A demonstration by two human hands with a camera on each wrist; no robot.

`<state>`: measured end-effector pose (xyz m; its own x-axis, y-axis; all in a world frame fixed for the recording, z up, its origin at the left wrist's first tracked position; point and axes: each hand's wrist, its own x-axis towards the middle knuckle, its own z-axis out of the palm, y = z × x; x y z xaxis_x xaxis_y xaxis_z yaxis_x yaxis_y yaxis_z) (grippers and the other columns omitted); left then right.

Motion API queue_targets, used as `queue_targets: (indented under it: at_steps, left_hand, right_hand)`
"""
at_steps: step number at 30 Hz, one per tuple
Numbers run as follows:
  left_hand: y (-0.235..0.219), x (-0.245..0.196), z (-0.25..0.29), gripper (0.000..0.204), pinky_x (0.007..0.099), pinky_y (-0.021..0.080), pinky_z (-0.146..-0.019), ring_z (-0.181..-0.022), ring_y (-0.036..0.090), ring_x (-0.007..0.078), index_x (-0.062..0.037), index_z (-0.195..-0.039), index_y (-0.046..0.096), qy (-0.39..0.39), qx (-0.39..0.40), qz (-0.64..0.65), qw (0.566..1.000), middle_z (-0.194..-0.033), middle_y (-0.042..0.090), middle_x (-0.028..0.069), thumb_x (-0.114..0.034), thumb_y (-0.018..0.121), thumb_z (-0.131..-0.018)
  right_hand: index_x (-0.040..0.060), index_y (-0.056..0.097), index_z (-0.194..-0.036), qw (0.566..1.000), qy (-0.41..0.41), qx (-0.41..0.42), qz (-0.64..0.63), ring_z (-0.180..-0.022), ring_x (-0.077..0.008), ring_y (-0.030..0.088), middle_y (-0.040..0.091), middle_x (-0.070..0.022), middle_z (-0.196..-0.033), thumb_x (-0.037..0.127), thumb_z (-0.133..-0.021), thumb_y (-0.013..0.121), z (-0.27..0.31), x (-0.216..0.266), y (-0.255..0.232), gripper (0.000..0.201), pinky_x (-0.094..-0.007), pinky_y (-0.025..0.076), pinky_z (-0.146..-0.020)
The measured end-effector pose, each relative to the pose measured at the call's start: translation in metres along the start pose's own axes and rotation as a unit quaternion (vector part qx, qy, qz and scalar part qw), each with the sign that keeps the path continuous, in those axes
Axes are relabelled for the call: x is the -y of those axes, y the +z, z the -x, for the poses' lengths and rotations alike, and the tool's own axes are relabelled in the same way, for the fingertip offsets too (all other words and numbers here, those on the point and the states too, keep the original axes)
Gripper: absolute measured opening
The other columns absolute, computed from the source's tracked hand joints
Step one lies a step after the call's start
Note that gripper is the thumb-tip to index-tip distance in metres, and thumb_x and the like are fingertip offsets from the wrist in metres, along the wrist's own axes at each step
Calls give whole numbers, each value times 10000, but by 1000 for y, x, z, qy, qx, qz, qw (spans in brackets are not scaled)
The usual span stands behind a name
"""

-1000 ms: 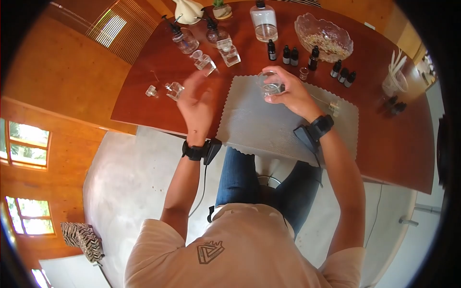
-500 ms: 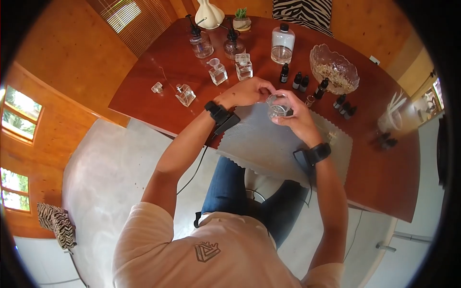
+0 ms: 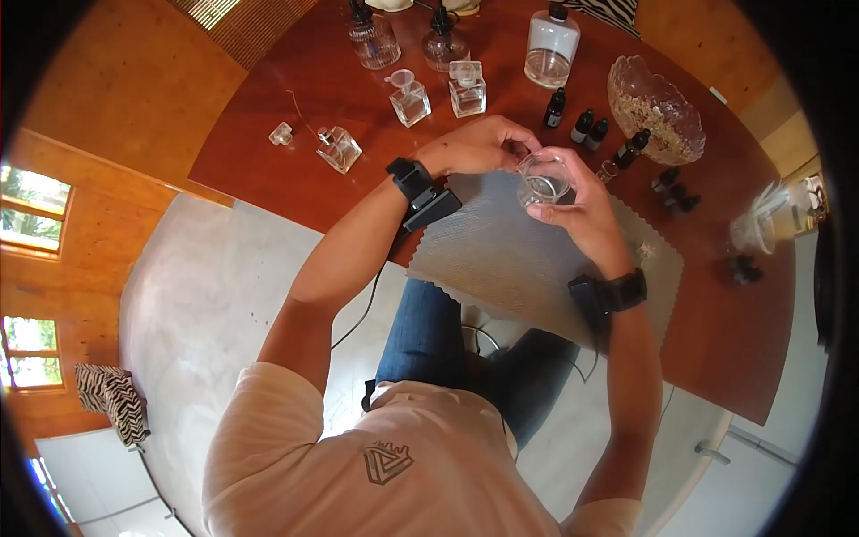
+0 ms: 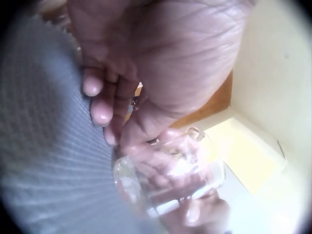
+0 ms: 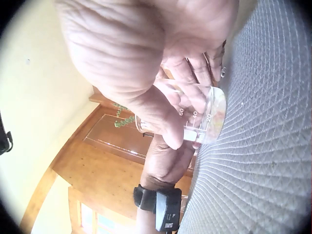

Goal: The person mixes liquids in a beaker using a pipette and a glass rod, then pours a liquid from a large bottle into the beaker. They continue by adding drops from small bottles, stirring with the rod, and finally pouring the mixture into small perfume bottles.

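Note:
A small clear glass beaker (image 3: 542,190) with white graduation marks is in my right hand (image 3: 586,213), which grips its side with the thumb (image 5: 170,127) on one face and fingers behind. Its base is right at the grey mat (image 3: 492,242) in the right wrist view. My left hand (image 3: 479,146) reaches across to the beaker's far left side, its fingers bent and fingertips beside the glass. In the left wrist view the left fingers (image 4: 102,111) hang close over the mat; I cannot tell whether they pinch anything.
Square glass bottles (image 3: 468,94) stand at the back left, one with a small funnel (image 3: 402,82). An uncapped one (image 3: 338,150) is nearer. Black dropper bottles (image 3: 583,125), a glass bowl (image 3: 658,116) and a large bottle (image 3: 550,54) stand behind. A cup of sticks (image 3: 753,231) is far right.
My left hand has swung from beside the square bottles on the left over to the beaker. My right hand keeps holding the beaker. The head view has shifted.

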<state>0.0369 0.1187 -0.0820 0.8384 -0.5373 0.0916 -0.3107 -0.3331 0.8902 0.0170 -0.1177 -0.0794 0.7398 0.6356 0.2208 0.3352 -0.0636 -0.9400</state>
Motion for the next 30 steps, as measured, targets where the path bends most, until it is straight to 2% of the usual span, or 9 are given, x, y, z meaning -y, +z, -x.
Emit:
queue_targets:
  at_steps: [3, 15, 30]
  left_hand:
    - [-1, 1, 0, 414, 299, 483, -878, -948, 603, 138, -6, -1198, 689, -28, 5, 1, 1000, -991, 681, 33, 44, 676, -788]
    - [0, 3, 0, 442, 300, 486, -957, -1026, 636, 137, 3, -1224, 682, -44, -3, 20, 999, -1089, 710, 54, 91, 610, -797]
    - [0, 3, 1, 437, 291, 499, -885, -983, 623, 122, -11, -1219, 678, -50, -1, 36, 998, -1069, 698, 35, 92, 601, -801]
  right_hand:
    - [51, 543, -1319, 1000, 3, 2, -1, -1101, -174, 625, 687, -118, -1178, 79, -744, 819, 0, 3, 0, 639, -331, 496, -940]
    - [83, 553, -1324, 1000, 2, -8, 12, -1074, -170, 627, 697, -99, -1168, 60, -744, 805, 1, 2, 1, 633, -324, 483, -935]
    - [58, 522, -1343, 1000, 3, -9, 21, -1005, -172, 643, 705, -113, -1166, 56, -749, 803, 3, 4, 1, 657, -333, 505, -907]
